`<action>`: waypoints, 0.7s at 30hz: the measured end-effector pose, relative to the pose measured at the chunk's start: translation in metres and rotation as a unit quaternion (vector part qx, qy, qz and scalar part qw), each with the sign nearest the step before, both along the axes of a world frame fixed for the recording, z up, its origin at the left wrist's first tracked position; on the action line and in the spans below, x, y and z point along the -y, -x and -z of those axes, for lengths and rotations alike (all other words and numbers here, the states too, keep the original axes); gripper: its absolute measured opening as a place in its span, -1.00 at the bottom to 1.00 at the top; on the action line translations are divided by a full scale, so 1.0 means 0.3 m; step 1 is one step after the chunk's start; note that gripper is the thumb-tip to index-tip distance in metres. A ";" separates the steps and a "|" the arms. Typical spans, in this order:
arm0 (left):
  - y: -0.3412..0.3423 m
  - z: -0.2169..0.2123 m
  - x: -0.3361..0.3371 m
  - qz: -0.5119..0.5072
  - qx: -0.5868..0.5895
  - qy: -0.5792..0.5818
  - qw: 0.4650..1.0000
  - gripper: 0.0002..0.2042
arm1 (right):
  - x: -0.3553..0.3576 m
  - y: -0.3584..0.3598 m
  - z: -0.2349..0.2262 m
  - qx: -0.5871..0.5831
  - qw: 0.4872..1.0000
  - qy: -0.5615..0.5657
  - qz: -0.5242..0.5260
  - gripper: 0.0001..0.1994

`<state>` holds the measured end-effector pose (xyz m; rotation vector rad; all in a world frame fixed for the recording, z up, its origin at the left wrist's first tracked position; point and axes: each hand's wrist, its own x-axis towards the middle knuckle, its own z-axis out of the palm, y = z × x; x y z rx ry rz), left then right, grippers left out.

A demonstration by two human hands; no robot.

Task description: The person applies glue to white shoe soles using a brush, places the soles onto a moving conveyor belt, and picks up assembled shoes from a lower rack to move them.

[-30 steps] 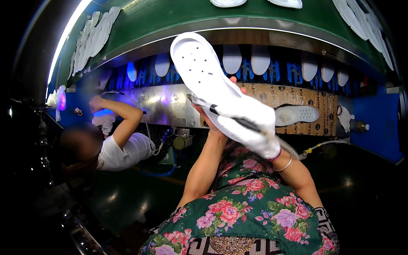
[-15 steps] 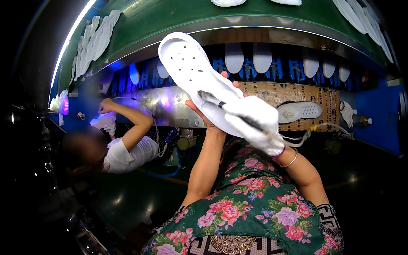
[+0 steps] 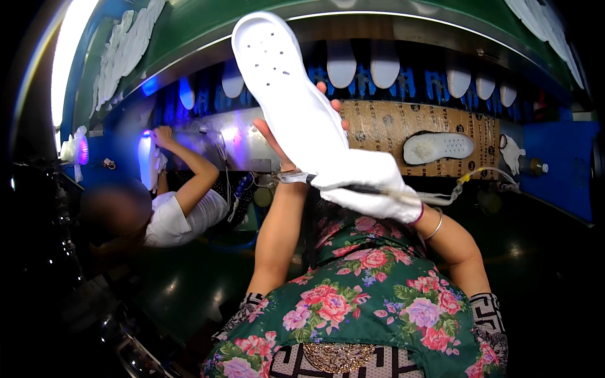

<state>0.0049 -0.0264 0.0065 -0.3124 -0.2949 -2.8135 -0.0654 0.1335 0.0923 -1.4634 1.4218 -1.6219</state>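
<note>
I hold a long white shoe sole [image 3: 283,82] with small holes up in front of me, tilted with its toe toward the upper left. My left hand [image 3: 276,150] grips it from behind, fingertips showing at its right edge. My right hand [image 3: 368,184], in a white glove, is closed on a thin dark brush-like tool [image 3: 343,187]. The tool's metal tip [image 3: 291,177] points left, just under the sole's lower end. A clear tube [image 3: 457,189] runs from the tool to the right.
A row of white soles [image 3: 343,63] stands in blue holders on the machine behind, under a green hood [image 3: 189,31]. Another sole [image 3: 438,146] lies on a brown panel [image 3: 384,126]. At my left a co-worker [image 3: 179,211] in a white shirt reaches up to the machine.
The sole has swung up and to the left, standing steeper. My gloved hand and the tool stay at its lower end. The co-worker's arm has stretched higher.
</note>
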 end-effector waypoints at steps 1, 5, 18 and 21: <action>-0.011 -0.017 -0.001 -0.009 0.036 -0.025 0.999 0.12 | 0.008 0.015 0.014 -0.015 1.000 0.014 0.018 -0.79; -0.012 0.004 0.062 0.069 0.006 0.023 0.997 0.06 | 0.021 0.023 0.052 -0.073 0.994 0.001 0.085 -0.80; 0.033 -0.111 0.175 0.113 -0.010 0.112 0.987 0.05 | 0.011 -0.048 -0.005 -0.044 0.999 -0.010 -0.005 -0.79; 0.036 -0.139 0.172 0.122 0.019 0.126 0.984 0.07 | 0.014 -0.032 0.005 0.034 0.999 -0.023 0.016 -0.81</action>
